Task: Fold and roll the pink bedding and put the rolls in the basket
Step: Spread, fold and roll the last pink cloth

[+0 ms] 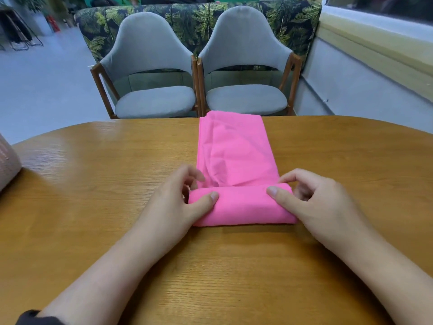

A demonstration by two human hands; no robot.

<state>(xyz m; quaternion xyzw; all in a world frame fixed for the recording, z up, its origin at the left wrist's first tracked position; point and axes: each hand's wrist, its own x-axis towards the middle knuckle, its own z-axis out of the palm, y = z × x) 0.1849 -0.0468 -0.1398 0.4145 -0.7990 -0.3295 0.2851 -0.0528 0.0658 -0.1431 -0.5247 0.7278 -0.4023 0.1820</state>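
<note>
A grey floor (pixel 42 78) and a leaf-print sofa (pixel 187 22) lie beyond the oval wooden table (pixel 93 184); two grey chairs (pixel 154 73) stand at its far edge. On the table, the pink bedding (pixel 234 156) is half rolled, left hand (pixel 173 195) and right hand (pixel 314 198) gripping the roll's ends.

We see bright pink bedding (pixel 234 156) on a honey-brown, wood-grained table (pixel 93 207), two grey upholstered chairs (pixel 152 66) with reddish-brown wooden frames, a sofa (pixel 196 22) in black with green and yellow leaf print, and a pale pink ribbed basket (pixel 7 165) at the left edge
</note>
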